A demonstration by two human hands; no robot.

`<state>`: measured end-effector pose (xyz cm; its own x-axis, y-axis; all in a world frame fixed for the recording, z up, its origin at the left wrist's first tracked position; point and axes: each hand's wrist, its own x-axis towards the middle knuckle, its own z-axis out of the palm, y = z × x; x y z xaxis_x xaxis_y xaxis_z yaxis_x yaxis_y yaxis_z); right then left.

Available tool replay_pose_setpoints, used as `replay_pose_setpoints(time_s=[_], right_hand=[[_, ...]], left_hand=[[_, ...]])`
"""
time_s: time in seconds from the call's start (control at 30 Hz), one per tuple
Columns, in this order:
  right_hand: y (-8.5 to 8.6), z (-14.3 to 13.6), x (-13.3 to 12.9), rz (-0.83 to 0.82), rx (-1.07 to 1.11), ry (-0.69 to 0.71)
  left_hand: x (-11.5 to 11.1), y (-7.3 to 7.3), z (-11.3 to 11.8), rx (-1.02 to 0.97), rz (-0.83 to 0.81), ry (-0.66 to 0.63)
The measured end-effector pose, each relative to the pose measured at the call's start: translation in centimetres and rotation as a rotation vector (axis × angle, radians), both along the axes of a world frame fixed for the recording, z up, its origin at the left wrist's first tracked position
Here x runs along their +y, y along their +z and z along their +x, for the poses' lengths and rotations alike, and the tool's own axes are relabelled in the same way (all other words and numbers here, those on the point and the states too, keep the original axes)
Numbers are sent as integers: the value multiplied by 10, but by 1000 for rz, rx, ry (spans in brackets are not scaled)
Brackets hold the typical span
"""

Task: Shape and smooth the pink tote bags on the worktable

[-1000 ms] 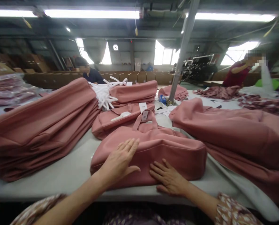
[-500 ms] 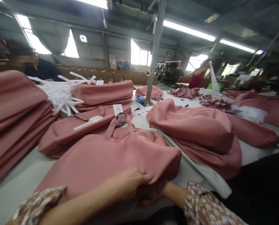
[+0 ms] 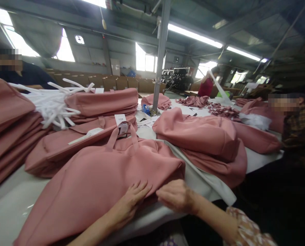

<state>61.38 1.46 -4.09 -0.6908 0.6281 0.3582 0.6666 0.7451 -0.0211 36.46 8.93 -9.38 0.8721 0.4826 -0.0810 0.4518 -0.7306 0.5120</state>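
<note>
A large pink bag (image 3: 111, 177) with two short handles lies on its side in front of me on the white-covered table. My left hand (image 3: 132, 201) rests flat on the near side of this bag, its fingers stretched out. At the bag's lower right edge, my right hand (image 3: 174, 196) is closed, with curled fingertips against the fabric; what lies inside the fingers is partly hidden. A white printed tag (image 3: 120, 119) stands by the handles. Just behind, another pink bag (image 3: 55, 152) lies with a pale strip across it.
Folded pink bags form a tall stack (image 3: 6, 136) at left, beside a bundle of white tubes (image 3: 55, 107). More pink bags (image 3: 198, 130) are piled at right. A metal post (image 3: 161, 61) rises behind the table. Co-workers are at left, far back and right (image 3: 298, 126).
My right hand has come out from under the bag's edge to its outside. My left hand has moved left and flattened on the bag. The view has swung right.
</note>
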Motion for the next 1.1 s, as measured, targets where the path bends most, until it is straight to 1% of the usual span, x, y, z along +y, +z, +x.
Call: replay_pose_setpoints(time_s=[0.03,0.07,0.1,0.13,0.17,0.2,0.23,0.27,0.3,0.33,0.4,0.5,0.57,0.63,0.67,0.7,0.73,0.77,0.8,0.83,0.9,0.93,0.97,1.0,1.03,1.07,1.1], right_hand=[[25,12,-3,105,58,-52],[48,23,-2,186,49,-68],[67,32,3,177,-68,-76],[82,39,12,124,-189,-46],[92,44,22,59,-290,-18],[96,47,34,-24,-387,13],[96,49,45,-99,-448,38],[92,49,54,-160,-480,49],[85,49,60,-202,-493,49],[76,50,64,-226,-490,41],[51,54,61,-241,-465,25],[-2,67,40,-198,-321,2],[-40,74,22,-173,-216,-37],[-72,77,5,-171,-176,-118],[-82,76,-2,-175,-175,-163],[-88,74,-7,-174,-170,-207],[-88,71,-11,-176,-168,-235],[-82,66,-12,-186,-168,-242],[-72,61,-11,-198,-161,-238],[-57,55,-9,-207,-148,-230],[-23,42,3,-205,-119,-222],[-7,38,11,-183,-107,-234],[4,35,21,-148,-103,-252],[10,34,31,-106,-101,-282],[9,34,40,-71,-107,-328],[2,35,49,-53,-124,-375],[-11,37,56,-51,-142,-409]], left_hand=[[-2,8,2,22,-3,-6],[-3,17,4,49,-2,-22],[-3,28,7,73,7,-47],[-3,39,9,89,23,-81],[-3,50,12,101,42,-123],[-2,59,13,111,64,-167],[-2,66,14,126,84,-206],[-1,71,14,148,100,-230],[-1,71,12,176,114,-239],[-2,68,10,208,127,-230],[-6,52,6,280,158,-179],[-12,19,1,354,178,-106],[-14,1,-2,330,166,-86],[-13,-9,-3,268,158,-84],[-12,-12,-4,244,158,-88],[-11,-13,-4,229,159,-92],[-10,-12,-5,221,159,-96],[-9,-11,-5,220,157,-97],[-8,-9,-6,224,153,-94],[-8,-7,-6,229,148,-89],[-9,-1,-6,219,135,-96],[-10,1,-6,206,130,-108],[-11,2,-6,189,129,-125],[-12,2,-6,179,133,-137],[-12,2,-6,175,137,-147],[-12,3,-6,174,145,-148],[-13,4,-6,176,151,-144]])
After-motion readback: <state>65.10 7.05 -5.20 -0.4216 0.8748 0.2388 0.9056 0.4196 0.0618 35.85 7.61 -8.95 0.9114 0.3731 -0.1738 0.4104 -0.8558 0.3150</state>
